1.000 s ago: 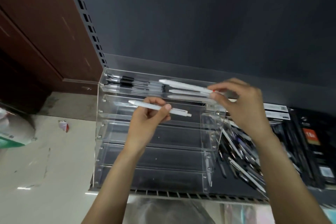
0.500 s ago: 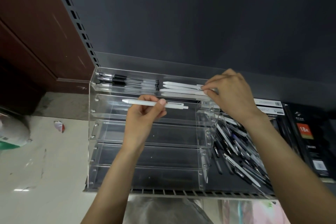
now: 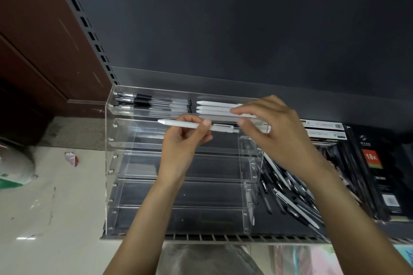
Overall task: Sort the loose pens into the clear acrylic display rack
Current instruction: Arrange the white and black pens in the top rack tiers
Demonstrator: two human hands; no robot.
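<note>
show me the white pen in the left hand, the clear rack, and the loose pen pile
White pen (image 3: pixel 178 123), head view, barrel.
Rack (image 3: pixel 108 163), head view, left wall.
Pen pile (image 3: pixel 288 198), head view, a white pen in it.

right hand (image 3: pixel 274 131) now off the white pens (image 3: pixel 215 108) in the rack's top tier, drawn back toward the clip end of the white pen (image 3: pixel 196 125) held by the left hand (image 3: pixel 185 140), thumb and fingers parted

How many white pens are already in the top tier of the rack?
3 visible. The white pens lie stacked side by side in the right half of the rack's top tier; the right hand covers their ends, so more may be hidden.
</note>
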